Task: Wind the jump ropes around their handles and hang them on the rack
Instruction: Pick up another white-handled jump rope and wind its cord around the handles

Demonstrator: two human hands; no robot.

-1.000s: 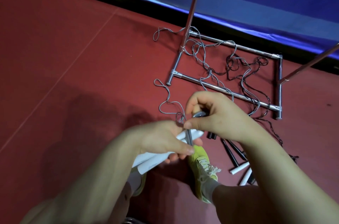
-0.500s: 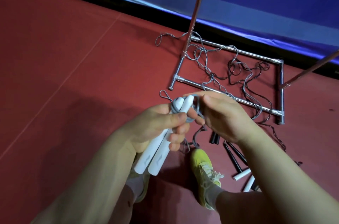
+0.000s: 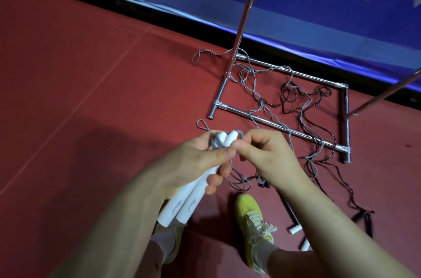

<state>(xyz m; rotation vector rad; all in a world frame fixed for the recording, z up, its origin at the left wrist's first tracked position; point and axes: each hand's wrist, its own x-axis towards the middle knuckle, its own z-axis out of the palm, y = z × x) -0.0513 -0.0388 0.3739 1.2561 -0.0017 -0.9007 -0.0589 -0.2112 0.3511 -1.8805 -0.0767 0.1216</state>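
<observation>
My left hand (image 3: 196, 161) grips two white jump-rope handles (image 3: 182, 200) side by side, their tops pointing up and away. Grey rope (image 3: 215, 142) is looped around the handles' upper ends. My right hand (image 3: 264, 157) pinches that grey rope just right of the handle tops. The rest of the grey rope (image 3: 257, 95) trails across the floor through the chrome rack's base (image 3: 280, 127). A dark rope (image 3: 319, 97) lies tangled there too.
The rack's two uprights (image 3: 246, 8) rise from the base near a blue padded wall (image 3: 296, 15). More handles, black (image 3: 289, 207) and white (image 3: 295, 229), lie on the red floor right of my yellow shoe (image 3: 252, 218).
The handles have swung from lying across to pointing up and away in my left hand. My right hand has brought grey rope around their tops. The view has tilted slightly upward.
</observation>
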